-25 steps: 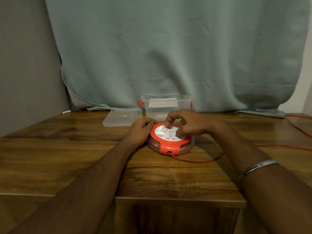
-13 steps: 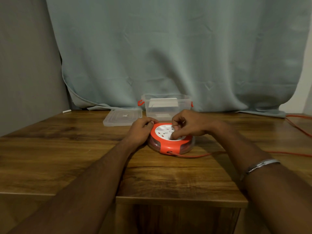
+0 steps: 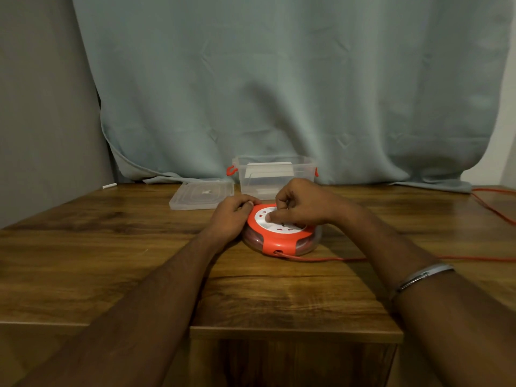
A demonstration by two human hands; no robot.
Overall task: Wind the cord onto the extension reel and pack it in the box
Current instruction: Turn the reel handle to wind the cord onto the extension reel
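Observation:
A round orange extension reel (image 3: 279, 241) with a white socket face lies flat on the wooden table (image 3: 111, 247). My left hand (image 3: 231, 216) grips its left rim. My right hand (image 3: 301, 205) lies on the white top with its fingers curled onto the face, one fingertip pressed on it. The orange cord (image 3: 335, 259) leaves the reel's front opening and runs right across the table, out of view. Just behind the reel stands the clear plastic box (image 3: 275, 174) with orange latches, open. Part of the reel's top is hidden by my right hand.
The box's clear lid (image 3: 201, 194) lies flat to the left of the box. A grey-green curtain (image 3: 279, 79) hangs behind the table. More orange cord (image 3: 491, 208) runs along the far right. The table's front edge has a step near me.
My right hand has turned on the reel's top, its fingers shifting round to the left side of the face. The slack loop of cord in front has pulled straighter. My left hand stays put.

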